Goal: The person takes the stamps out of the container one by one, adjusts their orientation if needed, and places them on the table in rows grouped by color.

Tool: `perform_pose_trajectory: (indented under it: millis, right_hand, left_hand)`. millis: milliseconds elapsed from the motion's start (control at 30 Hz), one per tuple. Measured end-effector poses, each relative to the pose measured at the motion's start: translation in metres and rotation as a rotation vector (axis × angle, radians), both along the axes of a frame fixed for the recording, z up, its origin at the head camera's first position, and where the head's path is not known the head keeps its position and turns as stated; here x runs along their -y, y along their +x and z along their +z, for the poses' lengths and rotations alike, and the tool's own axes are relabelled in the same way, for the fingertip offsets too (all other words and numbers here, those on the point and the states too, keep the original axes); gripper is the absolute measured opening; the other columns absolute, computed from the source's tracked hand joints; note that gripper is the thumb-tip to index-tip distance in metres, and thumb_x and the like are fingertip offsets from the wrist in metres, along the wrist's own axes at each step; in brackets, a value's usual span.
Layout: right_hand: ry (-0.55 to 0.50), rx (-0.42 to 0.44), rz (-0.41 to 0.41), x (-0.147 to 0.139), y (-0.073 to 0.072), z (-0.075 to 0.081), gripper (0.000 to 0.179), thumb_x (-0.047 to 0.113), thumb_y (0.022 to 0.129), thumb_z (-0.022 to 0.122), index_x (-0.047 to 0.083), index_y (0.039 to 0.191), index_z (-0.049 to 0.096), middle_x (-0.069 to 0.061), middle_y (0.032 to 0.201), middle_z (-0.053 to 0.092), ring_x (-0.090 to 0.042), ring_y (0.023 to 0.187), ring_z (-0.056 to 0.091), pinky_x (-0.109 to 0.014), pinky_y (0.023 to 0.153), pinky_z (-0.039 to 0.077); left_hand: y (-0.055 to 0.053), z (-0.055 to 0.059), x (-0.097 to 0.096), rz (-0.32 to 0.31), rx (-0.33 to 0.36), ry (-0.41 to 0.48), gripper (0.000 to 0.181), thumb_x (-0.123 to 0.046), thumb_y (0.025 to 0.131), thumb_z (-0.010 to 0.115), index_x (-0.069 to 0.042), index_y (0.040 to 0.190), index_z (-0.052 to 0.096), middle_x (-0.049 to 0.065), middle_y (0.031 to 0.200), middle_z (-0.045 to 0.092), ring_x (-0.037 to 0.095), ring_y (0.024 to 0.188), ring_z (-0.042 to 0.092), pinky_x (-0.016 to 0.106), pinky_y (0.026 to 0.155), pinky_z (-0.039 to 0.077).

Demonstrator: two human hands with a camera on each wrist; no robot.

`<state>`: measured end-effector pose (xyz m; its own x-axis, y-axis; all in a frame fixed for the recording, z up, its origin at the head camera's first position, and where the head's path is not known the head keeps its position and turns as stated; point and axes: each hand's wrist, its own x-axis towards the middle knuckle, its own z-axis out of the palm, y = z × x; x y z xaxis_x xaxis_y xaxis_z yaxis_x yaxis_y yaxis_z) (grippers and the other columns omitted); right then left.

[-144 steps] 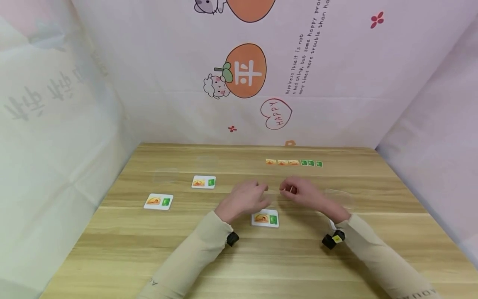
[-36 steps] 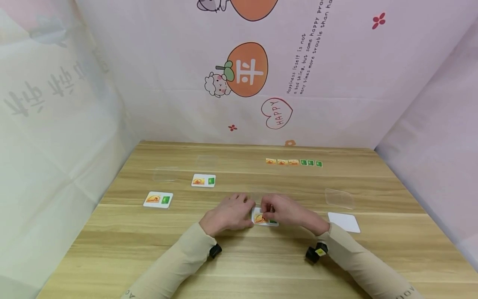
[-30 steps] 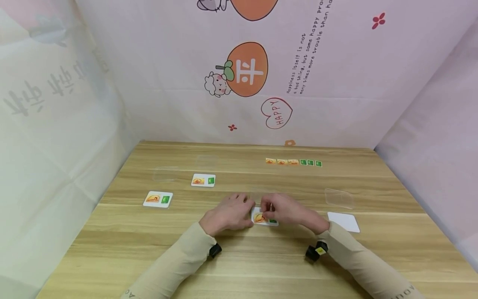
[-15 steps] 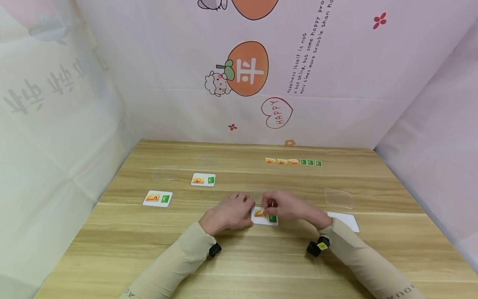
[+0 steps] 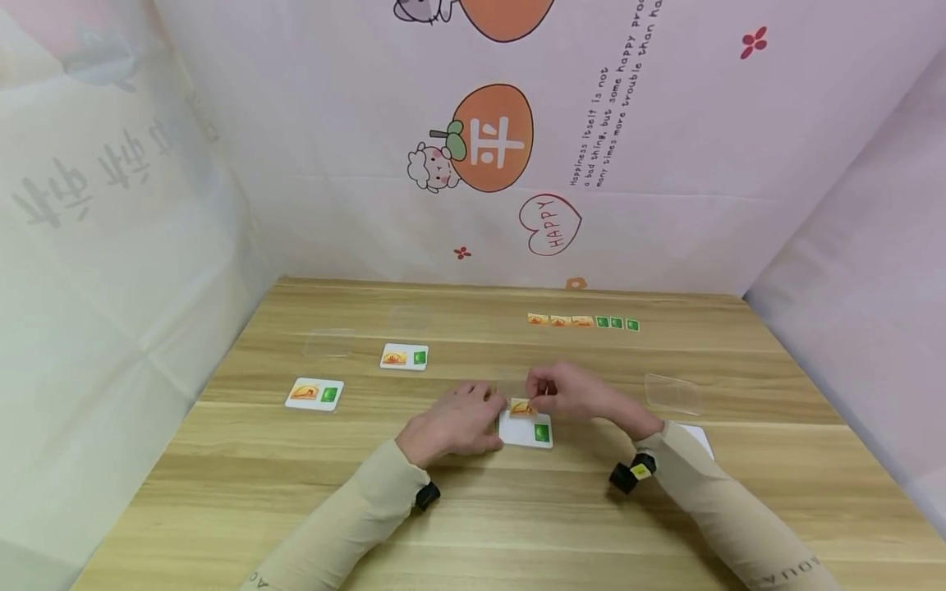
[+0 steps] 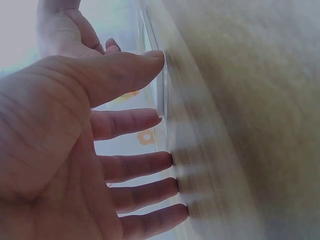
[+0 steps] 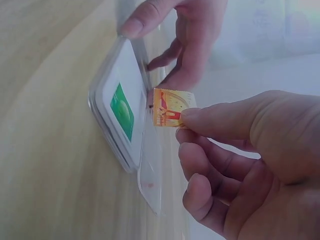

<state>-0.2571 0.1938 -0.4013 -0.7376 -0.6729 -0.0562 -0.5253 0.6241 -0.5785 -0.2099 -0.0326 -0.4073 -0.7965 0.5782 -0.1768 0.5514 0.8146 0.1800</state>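
My right hand (image 5: 575,394) pinches an orange stamp (image 7: 164,106) between thumb and forefinger, just above the far edge of a white card (image 5: 516,432). A green stamp (image 7: 121,111) lies on that card at its right side. Left of the card, my left hand (image 5: 451,420) rests on the table with fingers extended. Its thumb (image 6: 127,70) touches the card's near corner and its forefinger (image 6: 127,122) the far one; the other fingertips touch the tabletop. The card lies in a thin clear case, with a clear flap (image 7: 150,172) beyond it.
Two white cards, one nearer (image 5: 298,404) and one farther (image 5: 388,365), each bear an orange and a green stamp at the left. A row of small stamps (image 5: 581,322) lies at the back. Another white card (image 5: 700,438) is partly behind the right sleeve, near a clear sheet (image 5: 673,396).
The orange stamp has come off the white card and hangs from my right hand, which has moved up and away from me. The left hand stays beside the card.
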Motion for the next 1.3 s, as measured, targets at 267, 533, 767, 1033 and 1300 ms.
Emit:
perform_pose_trajectory:
  millis: [267, 533, 767, 1033, 1300]
  right_hand:
    - [-0.014, 0.015, -0.026, -0.003, -0.012, 0.005, 0.009, 0.01, 0.091, 0.067, 0.016, 0.087, 0.063, 0.004, 0.079, 0.06, -0.011, 0.072, 0.054, -0.024, 0.062, 0.045]
    - [-0.027, 0.008, -0.022, -0.003, -0.023, 0.008, 0.007, 0.011, 0.091, 0.067, 0.014, 0.087, 0.063, 0.003, 0.077, 0.06, -0.012, 0.07, 0.053, -0.024, 0.06, 0.043]
    - [0.002, -0.001, -0.057, -0.004, -0.035, 0.006, 0.008, 0.012, 0.091, 0.067, 0.016, 0.086, 0.063, 0.003, 0.079, 0.061, -0.012, 0.071, 0.053, -0.026, 0.061, 0.044]
    - [0.052, -0.066, -0.068, -0.001, -0.053, 0.006, 0.01, 0.011, 0.09, 0.068, 0.018, 0.084, 0.063, 0.003, 0.08, 0.061, -0.012, 0.074, 0.054, -0.028, 0.065, 0.045]
    - [0.061, -0.04, -0.089, 0.002, -0.067, 0.01, 0.008, 0.012, 0.091, 0.066, 0.016, 0.085, 0.063, 0.001, 0.08, 0.061, -0.014, 0.073, 0.053, -0.029, 0.065, 0.045]
  left_hand:
    - [0.0, 0.0, 0.0, -0.001, 0.004, -0.002, 0.056, -0.044, 0.092, 0.065, -0.019, 0.14, 0.051, 0.01, 0.146, 0.046, 0.03, 0.138, 0.041, 0.048, 0.112, 0.037]
    - [0.001, 0.001, 0.001, 0.006, 0.008, 0.0, 0.055, -0.043, 0.092, 0.065, -0.018, 0.139, 0.052, 0.011, 0.147, 0.045, 0.03, 0.139, 0.04, 0.048, 0.113, 0.036]
    - [0.001, 0.001, 0.001, -0.002, 0.007, -0.005, 0.055, -0.043, 0.092, 0.064, -0.018, 0.139, 0.051, 0.011, 0.148, 0.045, 0.03, 0.139, 0.04, 0.048, 0.113, 0.035]
    - [0.002, 0.001, 0.001, 0.002, 0.014, -0.005, 0.055, -0.044, 0.092, 0.064, -0.018, 0.139, 0.051, 0.011, 0.149, 0.044, 0.03, 0.14, 0.039, 0.049, 0.113, 0.035]
    - [0.001, 0.001, 0.0, -0.003, 0.012, -0.001, 0.056, -0.043, 0.093, 0.063, -0.018, 0.141, 0.05, 0.011, 0.149, 0.045, 0.03, 0.14, 0.039, 0.048, 0.114, 0.035]
